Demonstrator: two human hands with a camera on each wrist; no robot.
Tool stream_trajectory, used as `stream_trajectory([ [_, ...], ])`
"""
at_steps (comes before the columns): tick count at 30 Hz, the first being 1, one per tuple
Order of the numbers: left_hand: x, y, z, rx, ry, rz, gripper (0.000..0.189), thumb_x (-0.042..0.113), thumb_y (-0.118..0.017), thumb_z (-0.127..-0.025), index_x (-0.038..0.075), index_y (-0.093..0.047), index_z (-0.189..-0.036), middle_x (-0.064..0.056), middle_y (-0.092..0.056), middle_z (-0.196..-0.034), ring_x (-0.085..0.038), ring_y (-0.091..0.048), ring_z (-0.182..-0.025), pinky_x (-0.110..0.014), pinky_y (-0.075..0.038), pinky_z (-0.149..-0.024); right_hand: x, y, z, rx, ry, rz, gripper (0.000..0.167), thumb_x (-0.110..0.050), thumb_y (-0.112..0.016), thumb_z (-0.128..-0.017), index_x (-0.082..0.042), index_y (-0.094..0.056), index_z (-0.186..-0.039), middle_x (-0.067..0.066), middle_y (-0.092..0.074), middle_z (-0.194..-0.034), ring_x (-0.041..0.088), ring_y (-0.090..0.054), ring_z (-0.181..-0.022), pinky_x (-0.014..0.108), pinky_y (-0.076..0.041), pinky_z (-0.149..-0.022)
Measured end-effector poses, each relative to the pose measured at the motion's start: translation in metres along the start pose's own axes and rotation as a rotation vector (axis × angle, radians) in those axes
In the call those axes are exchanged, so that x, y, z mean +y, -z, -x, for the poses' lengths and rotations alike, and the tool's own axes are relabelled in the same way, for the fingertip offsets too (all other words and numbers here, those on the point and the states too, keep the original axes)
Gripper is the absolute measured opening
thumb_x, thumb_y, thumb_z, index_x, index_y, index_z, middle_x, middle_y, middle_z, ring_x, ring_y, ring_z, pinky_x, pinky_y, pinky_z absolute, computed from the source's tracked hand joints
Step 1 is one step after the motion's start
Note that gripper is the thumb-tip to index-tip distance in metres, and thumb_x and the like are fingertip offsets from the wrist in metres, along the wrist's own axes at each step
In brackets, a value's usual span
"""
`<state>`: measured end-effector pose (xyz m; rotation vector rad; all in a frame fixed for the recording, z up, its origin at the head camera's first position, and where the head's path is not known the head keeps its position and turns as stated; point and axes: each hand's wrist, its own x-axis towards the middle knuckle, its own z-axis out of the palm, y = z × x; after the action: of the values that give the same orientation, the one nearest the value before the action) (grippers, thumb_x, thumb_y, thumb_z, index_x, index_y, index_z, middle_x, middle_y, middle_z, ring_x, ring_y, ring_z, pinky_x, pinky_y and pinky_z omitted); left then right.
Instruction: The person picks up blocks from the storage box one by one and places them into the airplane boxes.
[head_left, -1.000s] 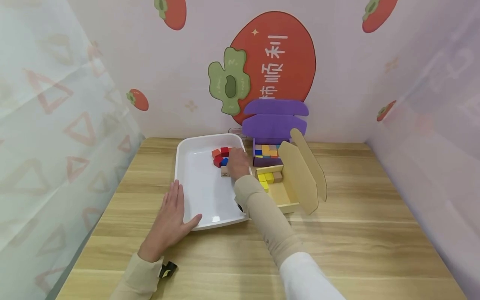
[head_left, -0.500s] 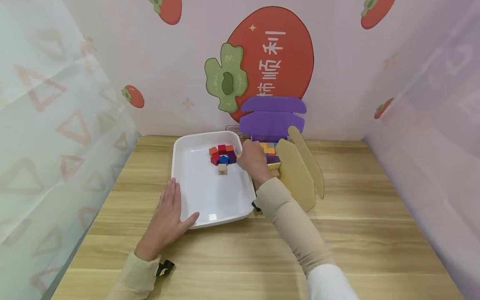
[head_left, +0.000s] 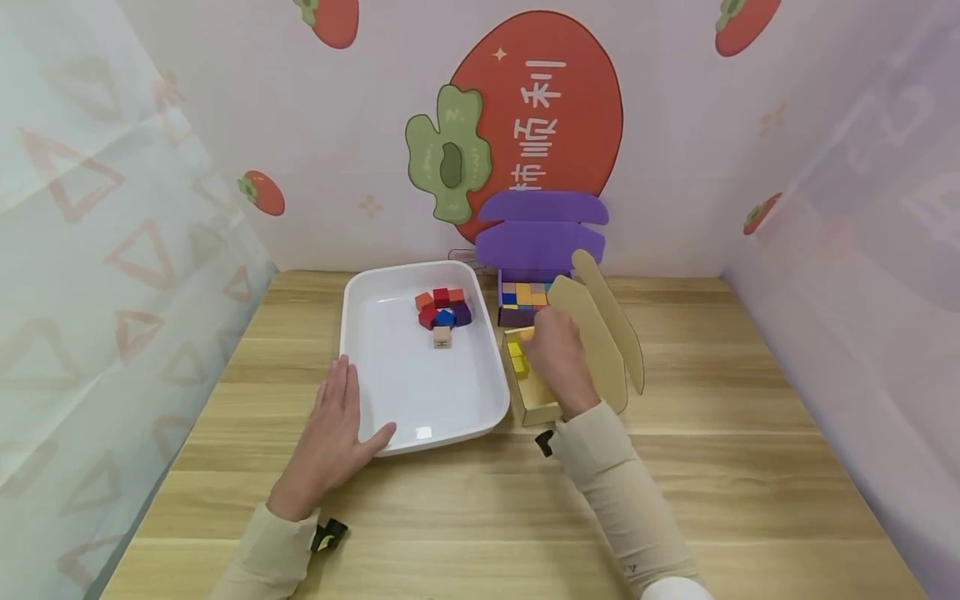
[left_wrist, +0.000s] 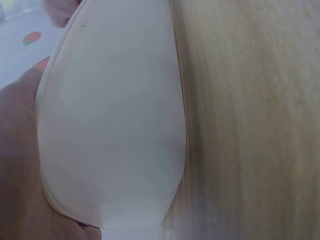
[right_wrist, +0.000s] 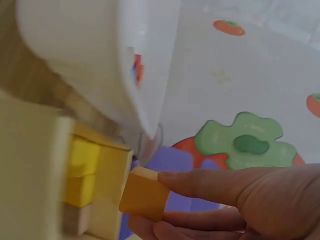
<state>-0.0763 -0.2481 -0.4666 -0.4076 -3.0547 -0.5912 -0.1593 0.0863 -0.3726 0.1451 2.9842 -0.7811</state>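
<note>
My right hand (head_left: pixel 557 354) is over the open tan cardboard box (head_left: pixel 542 414). Between thumb and fingers it pinches an orange-yellow cube block (right_wrist: pixel 145 195), plain in the right wrist view. Inside that box, yellow blocks (head_left: pixel 519 365) lie along the left side, and a wooden block (right_wrist: pixel 76 218) sits beside them in the right wrist view. My left hand (head_left: pixel 330 433) rests on the near left corner of a white tray (head_left: pixel 420 396), fingers extended along its rim and thumb spread. Red, orange, blue and purple blocks cluster in the tray, with a wooden block (head_left: pixel 442 337) in front.
Behind the tan box stands an open purple box (head_left: pixel 517 317) packed with several coloured blocks, its purple lid (head_left: pixel 540 245) raised against the printed backdrop. The tan box's lid (head_left: pixel 600 346) stands up on the right. Wooden table surface (head_left: pixel 465 517) extends in front.
My right hand has moved from the blocks in the tray across its right rim to over the tan box, carrying the orange-yellow block. My left hand stays on the tray.
</note>
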Motion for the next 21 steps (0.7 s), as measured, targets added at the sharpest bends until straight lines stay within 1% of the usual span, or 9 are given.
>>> stream_trajectory([
  [4, -0.001, -0.002, -0.001, 0.003, -0.002, 0.000, 0.112, 0.060, -0.060, -0.098, -0.011, -0.004, -0.165, -0.024, 0.007, -0.177, -0.045, 0.000, -0.165, -0.067, -0.014, -0.131, 0.017, -0.011, 0.001, 0.004, -0.016, -0.014, 0.016, -0.004, -0.075, -0.093, 0.002, -0.067, -0.080, 0.010, -0.058, -0.073, 0.022, -0.051, -0.065, 0.028, -0.042, -0.054],
  [9, -0.002, -0.003, -0.001, 0.006, -0.002, 0.003, 0.112, 0.060, -0.061, -0.098, -0.011, -0.005, -0.165, -0.024, 0.006, -0.177, -0.045, -0.001, -0.165, -0.067, -0.015, -0.131, 0.032, -0.024, -0.003, -0.004, -0.015, -0.024, 0.017, 0.001, -0.074, -0.089, 0.000, -0.064, -0.076, 0.008, -0.052, -0.069, 0.021, -0.048, -0.064, 0.029, -0.040, -0.054],
  [13, -0.003, -0.003, -0.001, 0.009, -0.005, 0.003, 0.112, 0.060, -0.061, -0.098, -0.011, -0.005, -0.165, -0.024, 0.006, -0.177, -0.044, -0.001, -0.165, -0.067, -0.015, -0.131, 0.040, -0.032, -0.005, -0.006, -0.020, -0.062, 0.013, 0.000, -0.075, -0.089, 0.003, -0.064, -0.082, 0.007, -0.047, -0.071, 0.023, -0.048, -0.068, 0.030, -0.039, -0.057],
  [15, -0.002, -0.003, -0.001, 0.007, -0.006, 0.001, 0.112, 0.060, -0.061, -0.098, -0.011, -0.005, -0.165, -0.024, 0.006, -0.177, -0.044, 0.000, -0.165, -0.067, -0.015, -0.131, 0.043, -0.035, -0.006, 0.002, -0.017, -0.093, 0.010, 0.000, -0.075, -0.089, 0.006, -0.067, -0.091, 0.007, -0.046, -0.073, 0.024, -0.048, -0.071, 0.030, -0.038, -0.059],
  [16, -0.002, -0.003, -0.001, 0.008, -0.006, -0.001, 0.112, 0.060, -0.061, -0.098, -0.011, -0.005, -0.165, -0.024, 0.006, -0.177, -0.044, 0.000, -0.165, -0.066, -0.016, -0.131, 0.045, -0.037, -0.006, 0.004, -0.013, -0.115, 0.011, 0.001, -0.075, -0.089, 0.007, -0.068, -0.095, 0.008, -0.045, -0.073, 0.024, -0.047, -0.072, 0.031, -0.037, -0.060],
  [18, -0.002, -0.003, -0.001, 0.008, -0.006, -0.003, 0.112, 0.060, -0.061, -0.098, -0.011, -0.005, -0.165, -0.024, 0.006, -0.177, -0.044, 0.000, -0.165, -0.066, -0.016, -0.131, 0.048, -0.040, -0.006, 0.018, 0.003, -0.156, 0.022, 0.003, -0.074, -0.088, 0.007, -0.070, -0.109, 0.008, -0.051, -0.077, 0.024, -0.047, -0.074, 0.030, -0.037, -0.062],
  [19, -0.002, -0.002, -0.001, 0.009, -0.007, -0.003, 0.112, 0.060, -0.061, -0.098, -0.011, -0.005, -0.165, -0.024, 0.005, -0.177, -0.044, -0.001, -0.165, -0.066, -0.016, -0.131, 0.049, -0.041, -0.006, 0.023, 0.014, -0.169, 0.024, 0.003, -0.074, -0.088, 0.007, -0.070, -0.112, 0.008, -0.049, -0.076, 0.023, -0.046, -0.074, 0.029, -0.036, -0.062],
  [20, -0.002, -0.002, -0.001, 0.009, -0.007, -0.003, 0.112, 0.060, -0.061, -0.098, -0.011, -0.005, -0.165, -0.024, 0.005, -0.177, -0.044, -0.001, -0.165, -0.066, -0.016, -0.131, 0.051, -0.042, -0.006, 0.025, 0.016, -0.173, 0.023, 0.003, -0.074, -0.088, 0.007, -0.070, -0.110, 0.007, -0.049, -0.075, 0.022, -0.045, -0.073, 0.029, -0.035, -0.062],
  [21, -0.002, -0.002, -0.001, 0.009, -0.006, -0.002, 0.112, 0.060, -0.061, -0.098, -0.011, -0.005, -0.165, -0.024, 0.005, -0.177, -0.044, -0.001, -0.165, -0.066, -0.016, -0.131, 0.051, -0.043, -0.006, 0.023, 0.021, -0.175, 0.016, 0.003, -0.073, -0.089, 0.007, -0.069, -0.103, 0.007, -0.048, -0.073, 0.021, -0.043, -0.071, 0.028, -0.034, -0.060],
])
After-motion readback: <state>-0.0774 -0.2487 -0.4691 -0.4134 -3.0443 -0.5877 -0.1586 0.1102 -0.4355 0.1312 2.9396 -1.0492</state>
